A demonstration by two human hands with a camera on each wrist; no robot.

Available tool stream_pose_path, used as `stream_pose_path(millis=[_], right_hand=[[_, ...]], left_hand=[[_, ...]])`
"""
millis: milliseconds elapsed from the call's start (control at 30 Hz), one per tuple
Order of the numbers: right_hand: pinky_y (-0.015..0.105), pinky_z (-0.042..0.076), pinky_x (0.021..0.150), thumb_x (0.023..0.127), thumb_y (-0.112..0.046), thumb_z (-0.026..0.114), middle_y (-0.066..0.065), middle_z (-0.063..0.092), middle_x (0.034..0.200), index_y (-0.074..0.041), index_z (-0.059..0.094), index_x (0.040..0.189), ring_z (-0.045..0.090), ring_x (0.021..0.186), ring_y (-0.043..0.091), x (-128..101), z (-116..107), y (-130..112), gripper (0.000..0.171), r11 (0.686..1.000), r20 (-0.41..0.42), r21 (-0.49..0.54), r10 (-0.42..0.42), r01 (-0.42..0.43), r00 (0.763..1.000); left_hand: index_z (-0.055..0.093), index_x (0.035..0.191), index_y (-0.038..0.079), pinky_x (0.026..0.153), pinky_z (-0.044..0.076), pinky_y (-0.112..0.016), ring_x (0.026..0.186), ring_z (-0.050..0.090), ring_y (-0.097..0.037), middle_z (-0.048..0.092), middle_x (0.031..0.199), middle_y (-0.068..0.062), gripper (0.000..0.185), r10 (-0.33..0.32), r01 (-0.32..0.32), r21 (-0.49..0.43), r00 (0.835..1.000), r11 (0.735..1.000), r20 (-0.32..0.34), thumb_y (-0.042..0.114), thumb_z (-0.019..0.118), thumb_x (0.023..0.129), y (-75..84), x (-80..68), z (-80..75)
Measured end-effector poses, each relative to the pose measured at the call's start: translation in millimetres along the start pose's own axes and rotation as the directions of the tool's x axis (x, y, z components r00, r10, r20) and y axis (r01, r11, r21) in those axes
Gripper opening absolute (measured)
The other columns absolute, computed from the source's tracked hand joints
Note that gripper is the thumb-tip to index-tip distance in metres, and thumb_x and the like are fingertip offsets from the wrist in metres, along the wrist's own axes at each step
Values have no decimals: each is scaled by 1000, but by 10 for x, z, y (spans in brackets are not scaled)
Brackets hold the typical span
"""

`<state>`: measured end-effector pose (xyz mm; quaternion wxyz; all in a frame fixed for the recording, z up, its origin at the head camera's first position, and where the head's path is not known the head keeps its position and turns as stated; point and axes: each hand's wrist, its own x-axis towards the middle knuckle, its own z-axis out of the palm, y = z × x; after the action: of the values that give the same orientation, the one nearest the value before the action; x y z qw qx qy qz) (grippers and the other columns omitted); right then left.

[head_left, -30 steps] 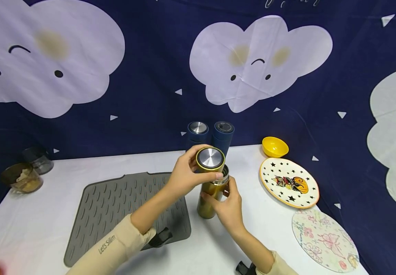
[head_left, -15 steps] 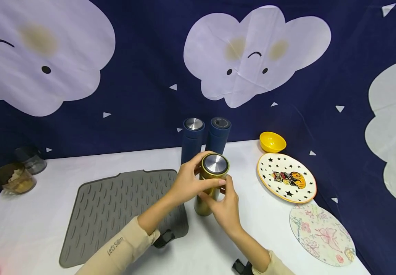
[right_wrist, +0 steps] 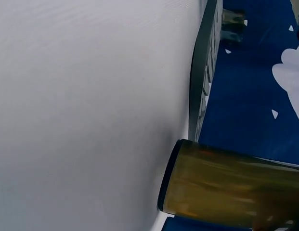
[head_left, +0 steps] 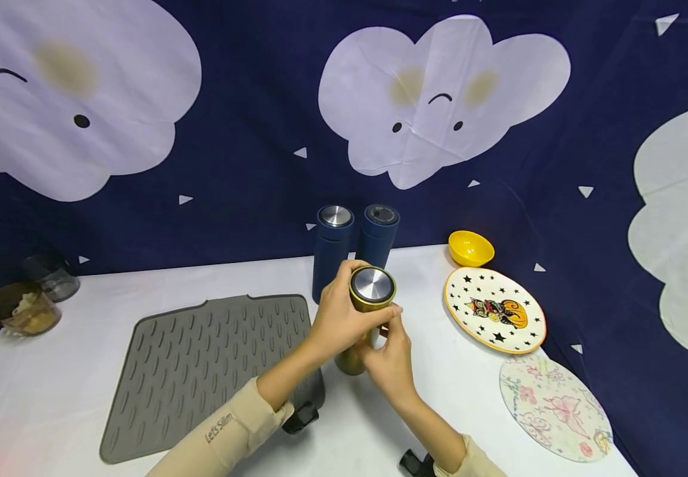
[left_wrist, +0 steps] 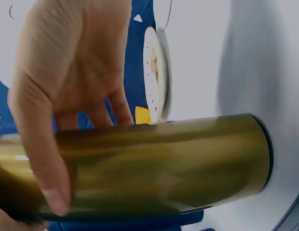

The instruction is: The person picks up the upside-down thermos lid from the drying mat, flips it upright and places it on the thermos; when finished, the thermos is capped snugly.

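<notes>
- Left hand of mine is curled round the lid atop the gold flask.
- Right hand grips the gold flask's body just below the lid.
- Flask stands upright on the white table, just right of the grey mat.
- Behind the flask I see two blue flasks; to its right, a starred plate.

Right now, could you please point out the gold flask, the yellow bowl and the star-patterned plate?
gold flask [head_left: 372,286]: head view, steel top of its lid.
yellow bowl [head_left: 470,248]: head view, inside of the bowl.
star-patterned plate [head_left: 469,293]: head view, starry left part.
</notes>
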<state>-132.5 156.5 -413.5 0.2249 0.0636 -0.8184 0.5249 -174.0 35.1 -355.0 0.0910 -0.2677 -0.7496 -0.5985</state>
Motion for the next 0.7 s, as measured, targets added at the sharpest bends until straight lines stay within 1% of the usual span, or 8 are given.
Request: stream_pose_path(millis=[33, 100, 200, 333, 433, 500, 633, 700], right_hand=[[45, 50, 89, 71, 2, 78, 8, 66, 113, -9, 52, 122, 62, 105, 24, -1, 6, 4, 58, 1000, -7, -7, -1, 1, 1000], [45, 50, 89, 72, -3, 80, 6, 66, 115, -10, 52, 123, 62, 107, 24, -2, 16, 4, 58, 1000, -13, -7, -6, 6, 1000], [44, 49, 90, 72, -13, 86, 2, 67, 118, -12, 52, 123, 62, 109, 21, -1, 29, -4, 61, 1000, -27, -7, -9, 9, 1000], [44, 48, 91, 72, -19, 88, -1, 66, 119, -15, 53, 122, 61, 109, 18, -3, 31, -21, 61, 1000, -28, 2, 2, -2, 1000], [43, 48, 91, 74, -22, 88, -3, 66, 115, -16, 53, 122, 61, 106, 16, 5, 29, -16, 60, 1000, -17, 3, 3, -3, 1000], [43, 48, 90, 75, -24, 87, -4, 65, 115, -17, 53, 122, 61, 106, 15, 11, 27, -7, 59, 1000, -10, 3, 2, -2, 1000], [43, 48, 90, 76, -25, 87, -5, 65, 118, -17, 53, 122, 61, 108, 15, 15, 23, 8, 58, 1000, -14, -4, 1, -1, 1000], [43, 48, 90, 76, -25, 86, -4, 65, 119, -17, 53, 122, 61, 108, 16, 17, 20, 10, 57, 1000, -16, 4, -2, 2, 1000]], left_hand=[[47, 129, 8, 89, 55, -36, 105, 65, -20, 66, 118, -9, 69, 11, -11, -2, 1000, 1000, -5, 21, 86, 74, -18, 19, 8], [51, 124, 8, 85, 56, -33, 101, 66, -19, 67, 114, -8, 62, 17, -16, -26, 999, 1000, 27, 16, 85, 73, -59, 63, -17], [53, 123, 8, 85, 56, -33, 99, 66, -20, 67, 112, -9, 59, 33, -18, -109, 989, 994, 144, 9, 83, 72, -113, 138, -102], [49, 130, 5, 95, 53, -36, 109, 62, -21, 62, 122, -12, 66, 77, -12, -228, 957, 974, 278, 6, 81, 73, -161, 213, -190], [44, 137, 3, 101, 50, -37, 119, 58, -22, 57, 134, -14, 72, 127, -10, -325, 932, 946, 339, 1, 78, 74, -187, 236, -229], [45, 139, 4, 101, 49, -40, 121, 57, -23, 57, 136, -14, 73, 134, 0, -354, 926, 935, 353, -1, 76, 74, -190, 237, -246], [53, 133, 5, 96, 53, -40, 112, 62, -21, 63, 125, -13, 65, 96, 6, -301, 943, 953, 320, 0, 80, 74, -184, 231, -235], [54, 131, 5, 95, 54, -40, 110, 62, -21, 64, 122, -12, 63, 97, -6, -284, 946, 959, 308, 2, 80, 74, -187, 236, -222]])
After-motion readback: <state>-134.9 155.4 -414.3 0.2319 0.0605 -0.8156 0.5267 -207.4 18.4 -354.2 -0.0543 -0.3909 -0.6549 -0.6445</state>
